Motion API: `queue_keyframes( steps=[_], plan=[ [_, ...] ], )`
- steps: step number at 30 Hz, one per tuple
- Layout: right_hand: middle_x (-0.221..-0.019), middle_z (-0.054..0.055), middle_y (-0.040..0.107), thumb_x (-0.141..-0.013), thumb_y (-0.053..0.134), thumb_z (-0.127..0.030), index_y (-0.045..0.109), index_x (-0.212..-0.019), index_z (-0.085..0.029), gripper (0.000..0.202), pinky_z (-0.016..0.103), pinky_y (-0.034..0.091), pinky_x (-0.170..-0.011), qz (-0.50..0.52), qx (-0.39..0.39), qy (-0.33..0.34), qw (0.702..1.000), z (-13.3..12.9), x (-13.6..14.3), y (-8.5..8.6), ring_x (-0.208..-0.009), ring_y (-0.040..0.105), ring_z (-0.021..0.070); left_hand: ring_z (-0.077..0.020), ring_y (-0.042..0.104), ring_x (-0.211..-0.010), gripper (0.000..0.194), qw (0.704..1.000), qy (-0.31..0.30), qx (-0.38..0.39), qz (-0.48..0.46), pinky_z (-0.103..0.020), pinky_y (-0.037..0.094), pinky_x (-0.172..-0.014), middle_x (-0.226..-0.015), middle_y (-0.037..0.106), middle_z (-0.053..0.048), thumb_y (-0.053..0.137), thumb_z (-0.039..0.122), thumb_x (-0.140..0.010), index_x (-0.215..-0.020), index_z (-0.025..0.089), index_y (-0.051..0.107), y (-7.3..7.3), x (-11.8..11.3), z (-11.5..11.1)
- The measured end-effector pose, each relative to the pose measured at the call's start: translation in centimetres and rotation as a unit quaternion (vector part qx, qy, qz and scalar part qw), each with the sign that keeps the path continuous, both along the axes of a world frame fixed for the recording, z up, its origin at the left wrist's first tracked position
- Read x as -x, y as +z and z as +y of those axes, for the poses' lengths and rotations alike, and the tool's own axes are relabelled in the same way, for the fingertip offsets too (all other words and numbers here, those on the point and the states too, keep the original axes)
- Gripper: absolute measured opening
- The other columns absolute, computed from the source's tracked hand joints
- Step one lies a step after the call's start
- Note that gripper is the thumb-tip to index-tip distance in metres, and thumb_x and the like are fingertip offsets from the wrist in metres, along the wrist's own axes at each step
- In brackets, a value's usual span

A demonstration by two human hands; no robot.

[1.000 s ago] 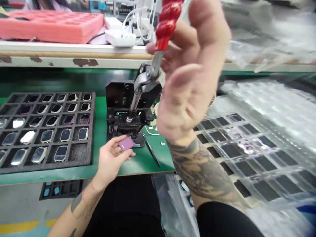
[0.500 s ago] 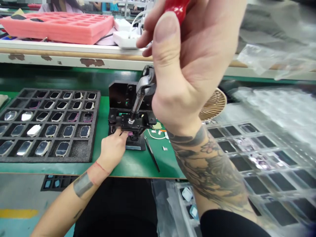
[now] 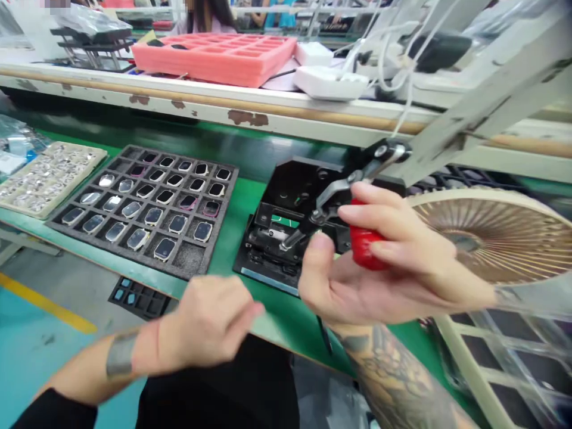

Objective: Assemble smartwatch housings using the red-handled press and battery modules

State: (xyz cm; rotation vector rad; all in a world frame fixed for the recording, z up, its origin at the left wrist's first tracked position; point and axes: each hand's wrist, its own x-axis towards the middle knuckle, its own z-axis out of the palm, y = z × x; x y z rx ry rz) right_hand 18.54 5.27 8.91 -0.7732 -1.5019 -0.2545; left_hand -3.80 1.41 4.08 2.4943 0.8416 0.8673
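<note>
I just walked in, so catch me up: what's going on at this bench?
The right hand grips the glossy red handle of a black metal lever press, the handle sitting low. The left hand is curled in front of a dark grey foam tray of square watch-like pieces; whether it's empty is unclear.

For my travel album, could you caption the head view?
Right hand on a black press's red handle, left hand curled near a tray of watches.
</note>
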Motion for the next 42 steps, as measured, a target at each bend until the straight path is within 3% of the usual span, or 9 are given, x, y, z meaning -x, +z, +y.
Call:
queue_keyframes(
  steps=[7,10,16,19,22,28,33,37,42],
  plan=[
    [-0.128,0.011,0.069,-0.099,0.075,-0.028,0.062,-0.134,-0.031,0.037,0.059,0.064,-0.096,0.017,-0.051,-0.105,0.993,-3.7,-2.0,-1.3,-0.116,0.075,0.0346,-0.0370,0.075,-0.115,0.034,0.925,0.165,-0.041,0.339,-0.043,0.059,-0.091,-0.122,0.076,-0.017,0.052,0.034,-0.114,-0.127,0.018,0.079,1.7,1.5,14.9],
    [-0.113,0.008,0.072,-0.103,0.069,-0.021,0.066,-0.131,-0.027,0.029,0.047,0.063,-0.088,-0.050,0.170,-0.160,0.971,-7.9,-4.8,-3.4,-0.101,0.074,0.0277,-0.0427,0.076,-0.118,0.043,0.902,0.153,-0.051,0.401,-0.047,0.061,-0.089,-0.124,0.076,-0.019,0.053,0.045,-0.114,-0.133,0.017,0.079,1.1,1.9,16.4],
    [-0.104,0.010,0.074,-0.106,0.058,-0.021,0.063,-0.144,-0.014,0.039,0.039,0.057,-0.076,-0.306,0.451,-0.242,0.803,-12.8,-5.5,-10.1,-0.090,0.072,0.0272,-0.0360,0.082,-0.110,0.054,0.887,0.093,-0.059,0.448,-0.042,0.058,-0.094,-0.123,0.082,-0.013,0.045,0.053,-0.119,-0.153,0.019,0.069,0.2,3.5,19.1],
    [-0.093,0.005,0.072,-0.104,0.054,-0.015,0.063,-0.148,-0.016,0.044,0.034,0.052,-0.072,-0.199,0.494,-0.215,0.818,-13.8,-5.6,-11.5,-0.081,0.067,0.0216,-0.0318,0.079,-0.116,0.079,0.896,0.084,-0.036,0.435,-0.051,0.052,-0.107,-0.118,0.079,-0.006,0.017,0.064,-0.120,-0.154,0.015,0.068,-0.4,3.7,20.5],
    [-0.084,0.001,0.066,-0.109,0.058,-0.024,0.076,-0.121,-0.023,0.022,0.033,0.049,-0.070,0.021,0.488,-0.033,0.872,-15.0,-6.4,-11.2,-0.071,0.060,0.0170,-0.0283,0.076,-0.116,0.053,0.926,0.120,0.032,0.357,-0.059,0.050,-0.116,-0.111,0.077,-0.004,0.065,0.055,-0.115,-0.145,0.012,0.074,-0.8,3.8,20.9],
    [-0.085,0.001,0.048,-0.098,0.077,-0.050,0.079,-0.124,-0.028,0.034,0.034,0.048,-0.065,0.378,0.318,0.217,0.842,-15.1,-6.2,-10.9,-0.076,0.058,0.0200,-0.0094,0.060,-0.088,0.043,0.962,0.175,0.211,0.012,-0.019,0.047,-0.100,-0.100,0.070,0.008,0.089,0.013,-0.097,-0.138,0.014,0.077,1.1,5.3,17.3],
    [-0.090,0.004,0.062,-0.112,0.066,-0.038,0.085,-0.116,-0.028,0.023,0.031,0.052,-0.066,0.373,0.236,0.059,0.895,-12.8,-4.2,-11.9,-0.076,0.060,0.0159,-0.0212,0.075,-0.085,0.043,0.799,0.079,0.451,-0.391,-0.029,0.062,-0.072,-0.109,0.080,-0.009,0.077,0.016,-0.100,-0.143,0.018,0.070,0.2,2.3,6.5],
    [-0.093,0.002,0.067,-0.109,0.072,-0.033,0.084,-0.115,-0.027,0.015,0.031,0.058,-0.069,0.399,0.194,-0.006,0.896,-11.6,-3.0,-12.1,-0.077,0.066,0.0151,-0.0202,0.075,-0.086,0.045,0.631,0.014,0.646,-0.430,-0.026,0.059,-0.066,-0.108,0.077,-0.009,0.087,0.029,-0.097,-0.138,0.022,0.068,-2.9,-3.9,-0.5],
    [-0.099,0.003,0.070,-0.107,0.073,-0.030,0.080,-0.119,-0.027,0.014,0.035,0.063,-0.072,0.380,0.144,-0.080,0.910,-12.2,-2.5,-12.6,-0.080,0.070,0.0169,-0.0192,0.076,-0.091,0.038,0.606,-0.077,0.680,-0.404,-0.028,0.060,-0.076,-0.116,0.077,-0.009,0.082,0.026,-0.103,-0.138,0.024,0.066,-4.5,-7.5,-1.8]
  ],
)
